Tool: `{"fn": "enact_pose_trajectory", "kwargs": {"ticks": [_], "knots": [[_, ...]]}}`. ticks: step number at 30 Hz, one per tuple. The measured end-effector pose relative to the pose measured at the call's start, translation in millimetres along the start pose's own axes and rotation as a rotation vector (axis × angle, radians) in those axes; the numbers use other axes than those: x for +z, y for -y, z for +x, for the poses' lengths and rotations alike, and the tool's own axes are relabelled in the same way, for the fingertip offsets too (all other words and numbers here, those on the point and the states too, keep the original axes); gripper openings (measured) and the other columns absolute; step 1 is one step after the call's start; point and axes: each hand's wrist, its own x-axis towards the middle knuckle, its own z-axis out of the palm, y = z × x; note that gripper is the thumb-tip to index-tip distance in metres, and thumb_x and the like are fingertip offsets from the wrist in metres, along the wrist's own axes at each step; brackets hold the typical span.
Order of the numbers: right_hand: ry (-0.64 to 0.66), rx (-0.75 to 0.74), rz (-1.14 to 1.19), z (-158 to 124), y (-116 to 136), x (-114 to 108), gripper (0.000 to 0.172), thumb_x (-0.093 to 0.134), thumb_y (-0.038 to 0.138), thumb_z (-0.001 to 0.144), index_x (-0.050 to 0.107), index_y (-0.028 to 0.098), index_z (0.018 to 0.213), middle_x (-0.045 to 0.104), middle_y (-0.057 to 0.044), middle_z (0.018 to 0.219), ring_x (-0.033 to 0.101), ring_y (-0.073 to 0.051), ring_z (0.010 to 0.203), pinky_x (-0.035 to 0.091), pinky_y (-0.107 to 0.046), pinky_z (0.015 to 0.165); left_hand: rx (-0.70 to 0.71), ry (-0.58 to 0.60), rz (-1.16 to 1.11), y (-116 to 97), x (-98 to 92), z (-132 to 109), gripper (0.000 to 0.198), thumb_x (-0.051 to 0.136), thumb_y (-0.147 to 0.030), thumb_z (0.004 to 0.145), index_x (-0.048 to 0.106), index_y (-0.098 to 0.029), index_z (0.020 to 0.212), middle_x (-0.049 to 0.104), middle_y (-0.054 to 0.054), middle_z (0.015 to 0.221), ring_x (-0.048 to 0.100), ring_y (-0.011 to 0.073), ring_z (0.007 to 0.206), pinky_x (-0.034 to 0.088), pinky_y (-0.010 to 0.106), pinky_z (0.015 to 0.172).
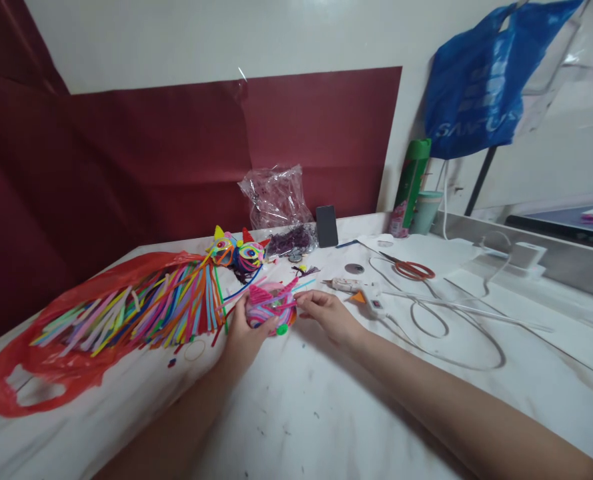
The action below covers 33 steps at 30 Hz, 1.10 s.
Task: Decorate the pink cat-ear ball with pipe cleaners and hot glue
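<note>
My left hand (243, 337) is wrapped round a small pink and purple animal head (271, 308) made of coiled pipe cleaners, with pointed pink ears and a green pompom low on its front. At the head's right side, the thumb and fingers of my right hand (329, 315) pinch the end of a thin pink pipe cleaner that lies across it; my fingers partly hide that end. Behind the left hand stand two finished-looking pipe-cleaner heads, one with yellow ears (221, 247) and one dark blue with red ears (249, 255).
Left lies a red plastic bag (83, 370) topped with many coloured pipe cleaners (141, 310). To the right are a glue gun (356, 288) with its looping cord and orange-handled scissors (412, 269). A clear bag (279, 197) and a phone (327, 227) stand by the wall.
</note>
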Motion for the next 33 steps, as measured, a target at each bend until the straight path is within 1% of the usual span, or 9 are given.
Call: {"fn": "enact_pose_trajectory", "kwargs": {"ticks": [3,6,10,16,20,23,27,30,33], "knots": [[0.001,-0.01,0.001,-1.9,-2.6,1.6,0.04,0.087,0.052,0.052,0.07,0.019,0.066,0.067,0.001,0.071,0.056,-0.013,0.068,0.045,-0.028,0.07,-0.011,0.023,0.058,1.2,5.5,-6.5,0.08,0.08,-0.026,0.058,0.047,-0.02,0.131,0.053,0.014,0.137,0.052,0.0294,0.127,0.042,0.042,0.105],[-0.018,-0.023,-0.013,-3.8,-4.7,0.1,0.039,0.087,0.052,0.053,0.069,0.019,0.065,0.063,0.002,0.065,0.054,-0.014,0.065,0.044,-0.03,0.069,0.027,0.013,0.094,0.5,9.2,-11.4,0.085,0.08,-0.025,0.057,0.045,-0.019,0.134,0.05,0.016,0.139,0.048,0.0313,0.13,0.038,0.045,0.108],[-0.039,-0.065,-0.089,-5.0,-4.9,-1.9,0.035,0.084,0.051,0.056,0.069,0.02,0.062,0.062,0.001,0.066,0.054,-0.016,0.067,0.044,-0.032,0.071,0.044,0.008,0.1,-2.5,11.0,-14.6,0.084,0.081,-0.026,0.055,0.046,-0.019,0.132,0.051,0.016,0.137,0.048,0.0329,0.129,0.038,0.047,0.108],[-0.067,-0.193,-0.263,-12.1,-4.4,-0.2,0.029,0.074,0.048,0.069,0.068,0.02,0.062,0.064,-0.002,0.07,0.057,-0.019,0.073,0.045,-0.033,0.076,0.084,0.005,0.147,-6.8,11.4,-19.5,0.083,0.079,-0.027,0.056,0.046,-0.019,0.131,0.05,0.015,0.138,0.045,0.0331,0.132,0.036,0.048,0.11],[-0.1,-0.235,-0.274,-16.8,-5.5,3.5,0.03,0.072,0.049,0.071,0.067,0.021,0.064,0.064,-0.002,0.071,0.058,-0.019,0.07,0.047,-0.032,0.07,0.1,0.0,0.171,-5.7,12.1,-21.5,0.084,0.08,-0.028,0.056,0.046,-0.019,0.132,0.051,0.016,0.136,0.047,0.0331,0.129,0.038,0.049,0.108],[-0.095,-0.257,-0.3,-18.8,-4.8,5.1,0.029,0.07,0.049,0.072,0.068,0.021,0.064,0.064,-0.003,0.072,0.059,-0.019,0.071,0.048,-0.032,0.068,0.134,-0.004,0.173,-4.0,12.0,-21.5,0.079,0.079,-0.031,0.06,0.047,-0.019,0.131,0.051,0.016,0.135,0.047,0.033,0.129,0.038,0.049,0.108],[-0.111,-0.269,-0.337,-20.0,-4.4,5.7,0.028,0.069,0.048,0.073,0.068,0.021,0.064,0.063,-0.004,0.075,0.059,-0.019,0.072,0.049,-0.032,0.066,0.176,0.028,0.167,-3.2,11.5,-21.7,0.062,0.068,-0.038,0.074,0.049,-0.019,0.13,0.05,0.016,0.138,0.043,0.0321,0.135,0.034,0.051,0.112],[-0.128,-0.266,-0.319,-20.0,-5.8,5.5,0.028,0.07,0.048,0.072,0.069,0.021,0.066,0.062,-0.004,0.076,0.059,-0.019,0.069,0.05,-0.031,0.063,0.167,0.041,0.204,-3.8,12.6,-22.6,0.064,0.067,-0.038,0.073,0.049,-0.017,0.13,0.049,0.018,0.139,0.042,0.0334,0.136,0.034,0.051,0.113],[-0.142,-0.269,-0.332,-20.0,-7.2,4.9,0.027,0.07,0.048,0.072,0.069,0.022,0.066,0.062,-0.004,0.076,0.059,-0.019,0.073,0.05,-0.03,0.065,0.166,0.044,0.231,-4.2,13.9,-23.4,0.069,0.069,-0.038,0.07,0.048,-0.016,0.132,0.048,0.019,0.139,0.042,0.0345,0.136,0.035,0.052,0.112]]}}
